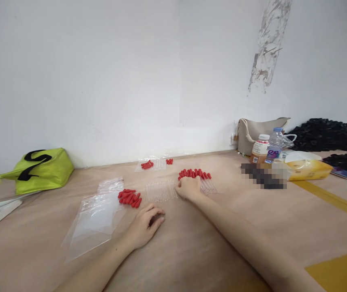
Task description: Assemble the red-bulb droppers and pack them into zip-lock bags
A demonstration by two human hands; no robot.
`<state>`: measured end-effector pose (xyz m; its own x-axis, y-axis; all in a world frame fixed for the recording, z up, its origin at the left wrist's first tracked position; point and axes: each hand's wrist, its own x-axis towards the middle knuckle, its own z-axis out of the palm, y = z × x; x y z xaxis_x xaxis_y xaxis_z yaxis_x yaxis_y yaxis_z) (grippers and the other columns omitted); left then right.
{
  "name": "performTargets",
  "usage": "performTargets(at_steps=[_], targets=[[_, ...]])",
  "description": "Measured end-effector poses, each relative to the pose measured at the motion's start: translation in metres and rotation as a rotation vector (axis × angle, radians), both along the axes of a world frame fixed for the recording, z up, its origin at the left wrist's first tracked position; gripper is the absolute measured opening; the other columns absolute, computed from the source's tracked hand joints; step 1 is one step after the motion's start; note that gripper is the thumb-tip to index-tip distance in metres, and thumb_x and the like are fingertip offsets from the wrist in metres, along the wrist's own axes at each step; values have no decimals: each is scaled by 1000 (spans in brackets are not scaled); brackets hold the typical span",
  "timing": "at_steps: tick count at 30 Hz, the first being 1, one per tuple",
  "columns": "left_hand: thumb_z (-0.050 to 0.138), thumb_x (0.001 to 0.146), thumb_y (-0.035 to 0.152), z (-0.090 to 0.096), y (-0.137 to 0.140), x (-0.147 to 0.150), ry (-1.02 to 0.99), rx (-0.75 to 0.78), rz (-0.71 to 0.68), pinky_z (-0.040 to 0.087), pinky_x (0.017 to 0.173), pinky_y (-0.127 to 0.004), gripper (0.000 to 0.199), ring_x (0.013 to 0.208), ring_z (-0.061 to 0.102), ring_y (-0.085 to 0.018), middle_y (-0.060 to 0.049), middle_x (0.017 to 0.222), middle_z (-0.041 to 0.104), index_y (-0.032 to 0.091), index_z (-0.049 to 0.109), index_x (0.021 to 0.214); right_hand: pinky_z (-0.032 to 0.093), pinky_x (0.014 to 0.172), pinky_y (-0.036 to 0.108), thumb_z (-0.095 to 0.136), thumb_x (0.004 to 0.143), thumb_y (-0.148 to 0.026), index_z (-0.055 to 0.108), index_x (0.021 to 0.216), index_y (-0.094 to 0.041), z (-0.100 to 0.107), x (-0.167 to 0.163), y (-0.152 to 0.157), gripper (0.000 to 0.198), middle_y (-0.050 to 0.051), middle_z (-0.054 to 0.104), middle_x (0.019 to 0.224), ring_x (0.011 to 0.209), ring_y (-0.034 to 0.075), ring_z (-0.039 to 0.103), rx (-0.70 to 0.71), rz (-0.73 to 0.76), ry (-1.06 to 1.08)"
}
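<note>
My right hand (189,187) rests palm down with its fingers curled together at the left end of a row of clear droppers (209,186) topped with red rubber bulbs (191,173). What its fingertips pinch is hidden. Just left of it, several thin clear tubes (160,191) lie side by side without bulbs. My left hand (147,225) lies on the brown surface, fingers loosely bent and thumb apart, holding nothing. Near it is a loose pile of red bulbs (130,197), touching clear plastic zip bags (96,217).
Another clear bag (158,164) with red-tipped pieces lies near the wall. A yellow-green bag (44,170) sits at left. At right are a brown drink bottle (260,150), a water bottle (275,147), a yellow tissue pack (309,169), a beige bag (261,129) and a black heap (325,136).
</note>
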<state>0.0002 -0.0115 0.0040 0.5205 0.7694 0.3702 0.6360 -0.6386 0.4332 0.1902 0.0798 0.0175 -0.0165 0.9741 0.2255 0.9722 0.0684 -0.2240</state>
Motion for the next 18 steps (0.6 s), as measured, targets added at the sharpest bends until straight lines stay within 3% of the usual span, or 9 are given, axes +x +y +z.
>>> performTargets(at_steps=[5, 9, 11, 18], targets=[[43, 84, 25, 0, 1, -1, 67, 106, 62, 42, 67, -28, 17, 74, 53, -17, -4, 83, 57, 19, 58, 86, 23, 79, 39, 50, 69, -30, 64, 80, -14, 6, -15, 8, 24, 14, 65, 82, 78, 24, 58, -92, -25, -38], [45, 81, 27, 9, 8, -12, 297, 436, 399, 38, 70, -35, 19, 80, 50, -24, -9, 81, 56, 15, 59, 77, 22, 81, 40, 50, 69, -23, 65, 80, -14, 6, -21, 13, 20, 14, 65, 80, 78, 24, 59, -142, -12, -78], [45, 80, 27, 14, 12, -21, 445, 530, 512, 35, 69, -37, 19, 83, 49, -27, -11, 85, 56, 15, 60, 83, 22, 82, 41, 49, 70, -21, 65, 79, -13, 5, -23, 14, 20, 15, 65, 82, 79, 25, 59, -140, 5, -97], [47, 79, 26, 15, 17, -33, 655, 546, 601, 32, 67, -37, 21, 84, 47, -28, -13, 91, 55, 14, 60, 91, 24, 79, 40, 42, 77, -23, 63, 75, -12, 7, -17, -3, 24, 14, 65, 79, 74, 23, 58, -22, 54, -102]])
